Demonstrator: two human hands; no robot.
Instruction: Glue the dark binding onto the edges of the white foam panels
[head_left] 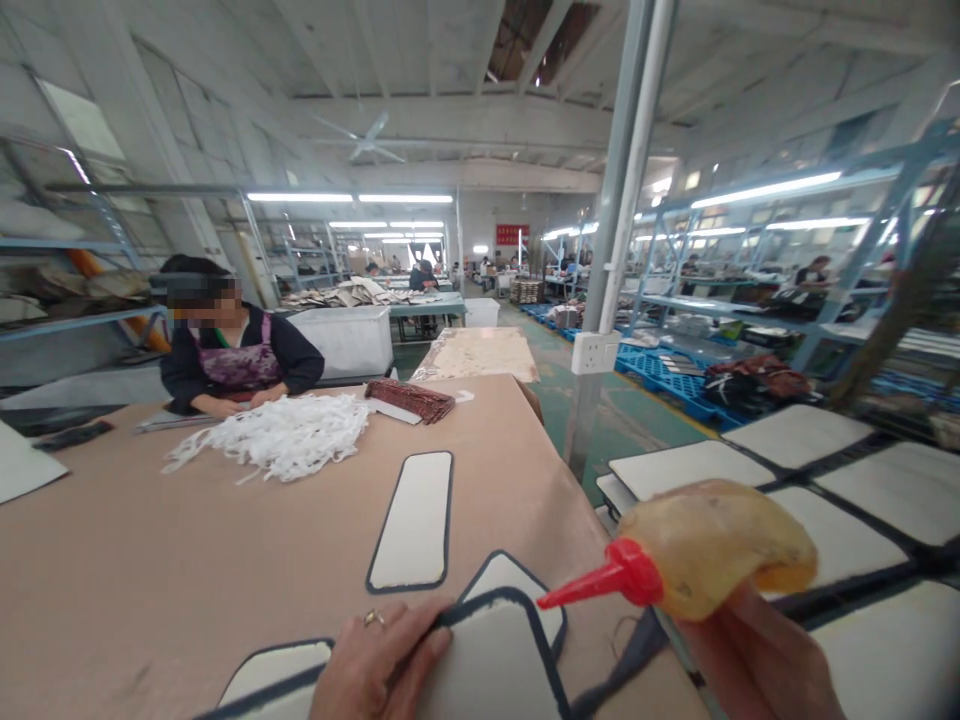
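- brown-covered table [135,580] is spread across the lower view; if its covering were wetted by stray drops, the undersides of anything laid there could be marked.
- stacked panels [840,540], pale with dark borders, are set out at the right; they could be spotted by a leak.
- white strips [285,435] are heaped farther off, in front of a co-worker [240,365]; they could be tangled further if pulled.
- lone panel [411,520] is laid flat near the table's middle.
- held panel [495,660] is positioned close to the viewer, overlapping another panel [510,575] in view; it could be skewed by uneven pressure.
- left hand [382,655] is partly closed, with fingers and thumb brought to the held panel's left border; a slip could be caused by a loosened grip.
- right hand [757,650] is curled around a soft yellowish bottle [720,545] from below; too much could be forced out by a hard squeeze.
- red nozzle [600,583] is pointed left, its tip near the dark border; contact cannot be told, and the pale face could be smeared by poor aim.
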